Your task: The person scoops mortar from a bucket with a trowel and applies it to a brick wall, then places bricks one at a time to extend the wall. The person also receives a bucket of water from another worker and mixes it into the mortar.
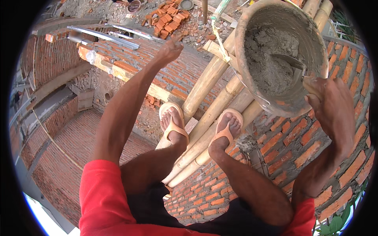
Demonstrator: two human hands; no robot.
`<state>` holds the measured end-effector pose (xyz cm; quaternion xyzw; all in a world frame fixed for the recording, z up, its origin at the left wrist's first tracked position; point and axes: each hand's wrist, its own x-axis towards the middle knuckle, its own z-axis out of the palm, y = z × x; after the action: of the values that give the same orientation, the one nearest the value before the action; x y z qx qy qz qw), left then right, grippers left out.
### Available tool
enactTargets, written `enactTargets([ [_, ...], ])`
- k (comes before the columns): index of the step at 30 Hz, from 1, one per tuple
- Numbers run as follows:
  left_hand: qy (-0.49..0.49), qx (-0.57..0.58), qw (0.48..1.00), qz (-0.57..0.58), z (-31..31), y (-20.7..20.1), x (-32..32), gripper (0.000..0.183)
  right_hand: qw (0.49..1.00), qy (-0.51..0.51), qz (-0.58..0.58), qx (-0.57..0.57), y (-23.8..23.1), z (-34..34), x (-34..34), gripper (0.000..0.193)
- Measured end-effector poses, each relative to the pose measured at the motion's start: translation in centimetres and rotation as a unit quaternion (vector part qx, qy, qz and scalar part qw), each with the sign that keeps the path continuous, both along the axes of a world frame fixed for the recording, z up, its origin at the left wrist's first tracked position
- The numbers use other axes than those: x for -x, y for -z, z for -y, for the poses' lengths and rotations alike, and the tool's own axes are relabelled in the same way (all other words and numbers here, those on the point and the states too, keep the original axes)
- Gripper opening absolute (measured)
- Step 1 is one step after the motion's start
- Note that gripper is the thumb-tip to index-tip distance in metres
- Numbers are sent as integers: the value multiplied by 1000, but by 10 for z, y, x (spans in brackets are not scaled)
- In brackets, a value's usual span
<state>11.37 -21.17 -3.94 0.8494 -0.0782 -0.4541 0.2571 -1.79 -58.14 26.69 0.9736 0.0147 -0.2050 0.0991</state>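
My right hand [330,96] is wrapped round the handle of a trowel [291,62]. The trowel's blade lies partly sunk in wet grey mortar [271,47] inside a large round bucket [241,37], its walls smeared with mortar. The bucket stands at the upper right, beside bamboo poles. Out to the left, my left hand [170,51] is held over the brick wall [157,78], its fingers curled in and nothing visible in them. Whether it touches the wall I cannot tell.
My feet, in pale sandals [171,108], rest on bamboo poles [208,84] laid side by side. A mortared brick wall [307,145] runs along the right. Metal channels [106,37] lie at the far left, and loose bricks [167,17] are heaped on the ground at the back. A deep drop opens on the left.
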Motion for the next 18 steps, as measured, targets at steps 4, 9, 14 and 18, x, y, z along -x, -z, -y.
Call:
enactTargets([
  [4, 294, -107, 950, -4, -11, 25, -32, 66, 996, 23, -27, -83, 10, -5, -32, 20],
  [9, 434, -222, 873, -25, -36, -6, -76, 65, 988, -146, -6, 51, -17, -6, -37, 21],
  [14, 316, -187, 926, 90, -99, -76, -129, 61, 995, -60, 32, 73, -71, -42, -10, 22],
  [18, 170, -4, 948, 269, -180, -134, -128, 62, 990, -142, -8, 17, -24, -53, -16, 23],
])
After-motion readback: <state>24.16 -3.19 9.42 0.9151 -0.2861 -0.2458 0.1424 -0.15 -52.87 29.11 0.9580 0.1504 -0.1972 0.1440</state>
